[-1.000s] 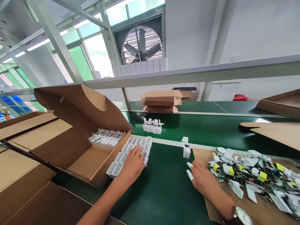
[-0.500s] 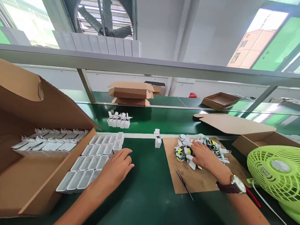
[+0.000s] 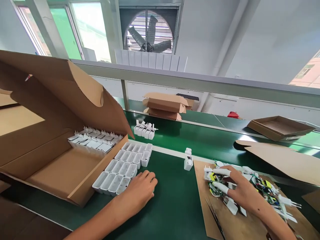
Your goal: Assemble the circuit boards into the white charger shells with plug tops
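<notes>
My left hand (image 3: 140,190) rests on the green mat, its fingers loosely curled and empty, beside a block of empty white charger shells (image 3: 122,166). My right hand (image 3: 240,190), with white finger cots on two fingers, lies spread over a heap of circuit boards and white plug parts (image 3: 262,190) on a cardboard sheet (image 3: 220,223); I cannot make out anything gripped. A single white shell (image 3: 188,160) stands upright between the hands.
An open cardboard box (image 3: 62,166) at left holds a row of white chargers (image 3: 95,140). On the green conveyor (image 3: 212,140) sit a cluster of chargers (image 3: 145,130) and folded cartons (image 3: 165,106). Flat cardboard (image 3: 280,160) and a tray (image 3: 280,128) lie right. Tweezers (image 3: 215,216) lie on the sheet.
The view swung back left, so the green desk fan left the frame. My right hand stays on the parts heap with fingers more spread; my left hand stays beside the shells.
</notes>
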A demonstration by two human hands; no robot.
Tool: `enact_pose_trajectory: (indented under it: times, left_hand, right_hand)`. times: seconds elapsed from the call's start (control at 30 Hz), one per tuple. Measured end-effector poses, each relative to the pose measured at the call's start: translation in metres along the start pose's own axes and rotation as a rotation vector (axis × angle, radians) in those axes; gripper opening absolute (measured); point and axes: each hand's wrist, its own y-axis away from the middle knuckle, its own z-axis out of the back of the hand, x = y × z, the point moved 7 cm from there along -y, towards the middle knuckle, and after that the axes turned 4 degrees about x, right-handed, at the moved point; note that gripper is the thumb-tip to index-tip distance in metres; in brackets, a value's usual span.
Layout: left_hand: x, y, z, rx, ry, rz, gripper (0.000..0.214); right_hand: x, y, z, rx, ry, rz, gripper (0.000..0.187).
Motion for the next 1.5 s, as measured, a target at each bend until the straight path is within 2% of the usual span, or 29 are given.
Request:
enact_pose_trajectory:
  times: [0.13,0.2,0.27,0.37,0.47,0.6,0.7,0.83,0.9,1.0,1.13,1.23,1.33,1.43,1.5]
  left_hand:
    - [-0.027,-0.022,-0.002,-0.044,0.170,-0.202,0.031]
    - [-0.032,-0.034,-0.008,-0.055,0.272,-0.235,0.042]
    - [-0.030,-0.043,-0.016,-0.074,0.385,-0.211,0.058]
    - [-0.022,-0.050,-0.032,-0.092,0.540,-0.140,0.074]
    - [-0.017,-0.048,-0.045,-0.096,0.631,-0.102,0.080]
    - [-0.013,-0.042,-0.050,-0.111,0.663,-0.089,0.082]
    - [-0.011,-0.038,-0.051,-0.111,0.649,-0.053,0.082]
    - [-0.008,-0.039,-0.057,-0.080,0.619,0.001,0.085]
    - [-0.006,-0.040,-0.062,-0.078,0.603,0.012,0.085]
    - [-0.003,-0.042,-0.066,-0.110,0.573,0.025,0.079]
    - [0.003,-0.046,-0.071,-0.128,0.542,0.041,0.071]
    - [0.004,-0.047,-0.072,-0.126,0.519,0.042,0.069]
    - [0.002,-0.047,-0.070,-0.134,0.494,0.019,0.070]
    - [0.001,-0.046,-0.068,-0.156,0.478,-0.001,0.072]
    - [0.001,-0.046,-0.067,-0.170,0.475,-0.005,0.073]
  right_hand:
    - [0.054,-0.016,-0.026,0.131,-0.119,0.131,0.030]
    - [0.070,-0.018,-0.036,0.174,-0.099,0.189,0.040]
    - [0.077,-0.017,-0.044,0.202,-0.057,0.228,0.052]
    - [0.079,-0.014,-0.062,0.262,-0.012,0.247,0.062]
    - [0.079,-0.013,-0.086,0.288,-0.019,0.268,0.059]
    - [0.073,-0.014,-0.113,0.213,0.011,0.326,0.052]
    - [0.055,-0.009,-0.122,0.135,0.130,0.385,0.047]
    - [0.008,-0.001,-0.113,-0.054,0.291,0.358,0.034]
    - [-0.016,0.004,-0.103,-0.099,0.385,0.284,0.038]
    - [-0.039,0.011,-0.088,-0.030,0.510,0.170,0.055]
    - [-0.054,0.010,-0.066,0.035,0.569,0.000,0.052]
    - [-0.045,0.004,-0.059,0.010,0.534,-0.023,0.049]
    - [-0.012,-0.001,-0.063,-0.024,0.363,0.122,0.050]
    - [0.025,-0.001,-0.069,-0.005,0.190,0.284,0.056]
    - [0.035,-0.002,-0.067,0.017,0.125,0.281,0.048]
